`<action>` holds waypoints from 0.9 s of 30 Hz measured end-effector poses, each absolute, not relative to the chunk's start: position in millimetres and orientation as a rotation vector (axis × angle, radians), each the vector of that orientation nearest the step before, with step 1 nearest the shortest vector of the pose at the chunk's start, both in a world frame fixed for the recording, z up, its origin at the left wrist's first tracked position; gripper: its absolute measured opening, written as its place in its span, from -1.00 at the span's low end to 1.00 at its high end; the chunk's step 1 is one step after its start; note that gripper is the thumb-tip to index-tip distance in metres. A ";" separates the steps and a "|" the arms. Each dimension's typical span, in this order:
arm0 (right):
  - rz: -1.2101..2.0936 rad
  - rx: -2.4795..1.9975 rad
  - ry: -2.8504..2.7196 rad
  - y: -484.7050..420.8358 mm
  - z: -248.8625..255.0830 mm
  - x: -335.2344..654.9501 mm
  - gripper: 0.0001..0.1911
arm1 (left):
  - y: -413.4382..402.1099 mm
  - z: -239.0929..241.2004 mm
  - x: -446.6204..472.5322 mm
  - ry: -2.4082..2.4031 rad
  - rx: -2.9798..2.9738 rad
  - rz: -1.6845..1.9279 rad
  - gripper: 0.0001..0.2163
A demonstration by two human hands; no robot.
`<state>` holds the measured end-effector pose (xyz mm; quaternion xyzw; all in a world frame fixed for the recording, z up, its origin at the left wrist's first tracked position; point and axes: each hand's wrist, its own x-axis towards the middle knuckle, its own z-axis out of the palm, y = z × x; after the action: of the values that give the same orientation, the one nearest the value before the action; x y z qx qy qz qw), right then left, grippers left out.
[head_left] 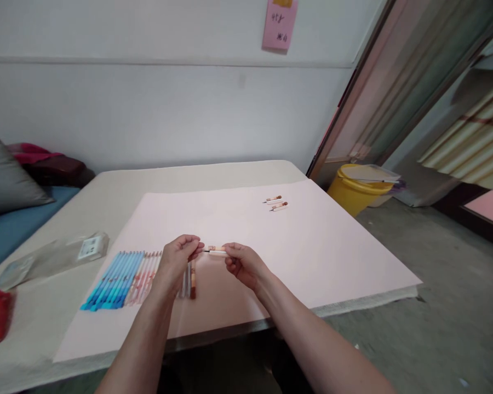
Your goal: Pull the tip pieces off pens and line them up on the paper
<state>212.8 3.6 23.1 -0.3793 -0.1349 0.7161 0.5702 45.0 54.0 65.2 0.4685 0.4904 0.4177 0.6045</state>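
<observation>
A short pen piece (216, 249) is pinched mid-frame by the left hand (177, 261) and right hand (241, 266), each closed on one end (over the pink sheet (332, 257)). Were the thin tip let slip, the row of pens (119, 280) at lower left could be scattered.

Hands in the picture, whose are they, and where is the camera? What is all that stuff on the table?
No machine here: a person wears one camera on the head, so you look down along their arms. The left hand and right hand pinch a short peach pen piece between them, one at each end. Below is a pink sheet on a table. By the left hand lies a row of blue and pink pens. Farther off lie two more short pieces. A clear plastic packet sits at the left, and a yellow bucket stands on the floor.
</observation>
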 end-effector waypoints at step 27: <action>1.211 -1.449 -0.285 54.8 -3.3 475.8 -0.86 | 66.9 43.6 59.6 1.190 1.241 0.738 -0.62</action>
<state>475.8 54.8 -3.3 -0.6193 -0.1219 0.5177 0.5776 59.6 66.9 43.6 0.5337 0.5118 0.3177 0.5935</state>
